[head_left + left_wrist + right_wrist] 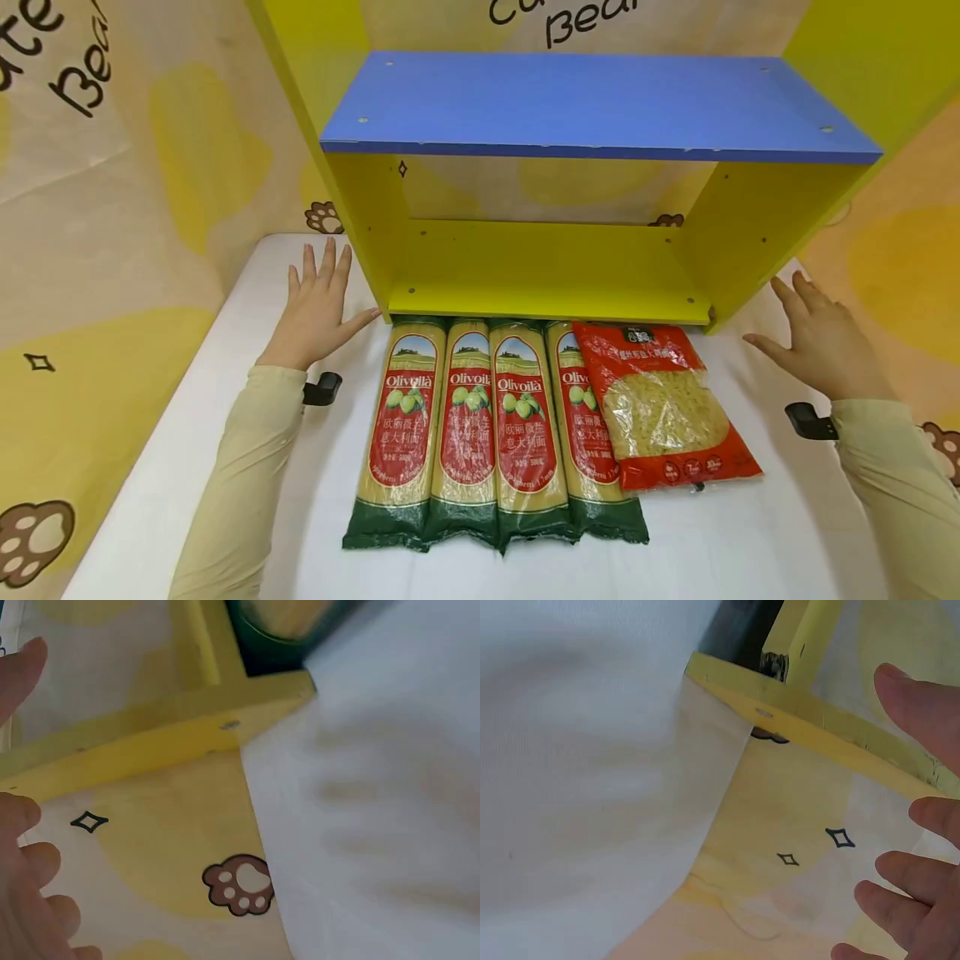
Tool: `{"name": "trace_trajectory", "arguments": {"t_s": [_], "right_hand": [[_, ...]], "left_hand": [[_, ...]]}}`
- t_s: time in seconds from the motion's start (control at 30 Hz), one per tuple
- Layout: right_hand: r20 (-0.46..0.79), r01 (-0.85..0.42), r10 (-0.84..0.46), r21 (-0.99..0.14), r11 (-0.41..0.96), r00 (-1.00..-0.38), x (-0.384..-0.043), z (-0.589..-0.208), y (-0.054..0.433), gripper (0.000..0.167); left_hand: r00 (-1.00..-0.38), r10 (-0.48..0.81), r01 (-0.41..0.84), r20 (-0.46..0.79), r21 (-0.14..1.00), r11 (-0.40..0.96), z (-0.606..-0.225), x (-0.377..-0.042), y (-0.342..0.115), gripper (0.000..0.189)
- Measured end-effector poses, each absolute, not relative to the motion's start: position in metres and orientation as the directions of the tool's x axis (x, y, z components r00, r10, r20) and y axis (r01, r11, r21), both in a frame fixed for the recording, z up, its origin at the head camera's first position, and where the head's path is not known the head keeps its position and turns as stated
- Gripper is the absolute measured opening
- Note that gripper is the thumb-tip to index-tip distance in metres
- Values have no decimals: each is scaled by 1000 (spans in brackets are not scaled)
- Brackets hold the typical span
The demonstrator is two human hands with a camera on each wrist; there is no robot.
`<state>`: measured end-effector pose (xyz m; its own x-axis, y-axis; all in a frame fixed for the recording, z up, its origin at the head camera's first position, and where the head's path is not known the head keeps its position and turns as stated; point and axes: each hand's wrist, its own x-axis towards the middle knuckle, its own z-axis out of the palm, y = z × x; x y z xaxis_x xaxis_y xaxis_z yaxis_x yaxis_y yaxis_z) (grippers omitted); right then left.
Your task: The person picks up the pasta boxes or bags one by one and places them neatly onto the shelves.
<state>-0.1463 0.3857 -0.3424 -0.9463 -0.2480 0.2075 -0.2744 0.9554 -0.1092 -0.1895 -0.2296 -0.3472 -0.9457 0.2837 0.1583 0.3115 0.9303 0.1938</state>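
Though empty, left fingers (328,262) and right fingers (791,304) outspread beside the shelf (555,271), spaghetti packs (528,450) and pasta bag (667,412) in front.

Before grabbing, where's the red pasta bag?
Head view, right of centre: the red pasta bag overlaps the right end of the spaghetti row, near the shelf.

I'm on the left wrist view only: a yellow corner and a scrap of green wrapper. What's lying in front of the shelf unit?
Observer: Four Olivoilà spaghetti packs, side by side in front of the yellow shelf unit.
Operator: Anything lying over them?
Observer: Yes, a red pasta bag overlaps the rightmost of them.
Operator: And the right hand, is it holding anything?
Observer: No, it's spread and holds nothing, beside the unit's right side.
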Motion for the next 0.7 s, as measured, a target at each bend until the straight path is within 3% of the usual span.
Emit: {"name": "trace_trajectory", "arguments": {"t_s": [0.1,0.23,0.43,0.6,0.7], "right_hand": [[215,-279,-244,-147,949,-946,-146,-345,383,85],[163,-236,-203,-216,947,-965,-140,-348,377,81],[92,-200,-182,-285,937,-979,-125,-359,365,69],[17,-191,-206,-456,870,-978,-118,-367,359,49],[-86,-145,-248,-613,776,-965,-115,-371,357,38]], "left_hand": [[-937,282,333,204,290,897,-345,-195,-224,91],[-937,230,335,262,500,798,-347,-201,-217,80],[-938,114,335,328,767,547,-350,-204,-201,64],[-940,35,325,339,861,392,-346,-209,-192,59],[-941,-3,312,339,869,384,-346,-214,-190,52]]}}
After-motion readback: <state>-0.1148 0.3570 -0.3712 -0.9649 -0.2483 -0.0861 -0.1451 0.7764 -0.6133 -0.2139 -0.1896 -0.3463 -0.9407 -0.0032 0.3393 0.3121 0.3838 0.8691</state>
